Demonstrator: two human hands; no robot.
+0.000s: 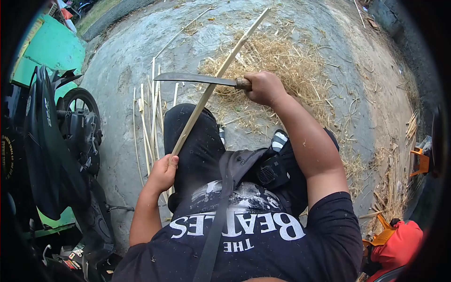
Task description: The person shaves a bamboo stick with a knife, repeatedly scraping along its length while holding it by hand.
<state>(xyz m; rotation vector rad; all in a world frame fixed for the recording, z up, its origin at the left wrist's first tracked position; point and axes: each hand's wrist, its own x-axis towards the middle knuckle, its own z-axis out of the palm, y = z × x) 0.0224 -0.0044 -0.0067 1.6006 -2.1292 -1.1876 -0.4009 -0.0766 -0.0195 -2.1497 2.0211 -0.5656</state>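
My left hand [163, 173] is closed around the lower end of a long, pale bamboo strip [191, 123], which slants up and to the right across my knee. In my right hand [266, 88] is the wooden handle of a machete [195, 79]. Its dark blade lies crosswise over the strip, pointing left, and appears to touch it a little above the middle. Below the blade, several thin bamboo strips [154, 115] lie on the ground beside my left leg.
A heap of curly shavings [282, 66] covers the concrete ground [115, 80] ahead. On the left stands a black motorcycle [61, 141] near a green panel [58, 49]. To the right are split bamboo pieces [392, 188], an orange plastic object [419, 161] and a person's red garment [399, 244].
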